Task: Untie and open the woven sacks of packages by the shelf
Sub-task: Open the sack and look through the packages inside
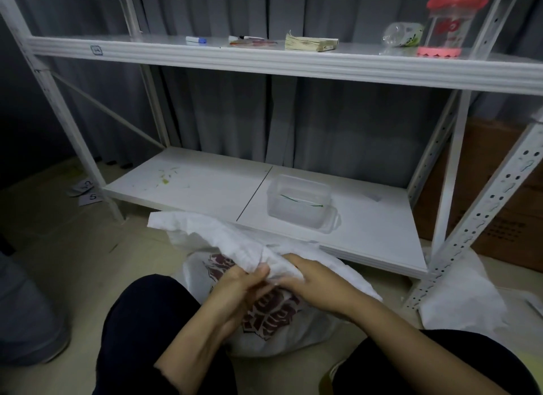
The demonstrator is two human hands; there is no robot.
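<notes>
A white woven sack [276,333] with dark red print stands on the floor between my knees, just in front of the white shelf [338,230]. Its gathered neck [223,236] rises and flops toward the left. My left hand [238,288] and my right hand [314,283] meet at the neck, both with fingers curled into the bunched fabric. Any tie on the neck is hidden under my fingers. A second white sack [461,294] lies on the floor at the right, behind the shelf's leaning post.
A clear plastic tub [302,203] sits on the lowest shelf board. The upper shelf [264,59] carries markers, a paper pad, a crushed bottle and a pink-capped bottle [446,21]. Cardboard boxes [499,194] stand at the right. Paper slips [88,191] lie on the floor at the left.
</notes>
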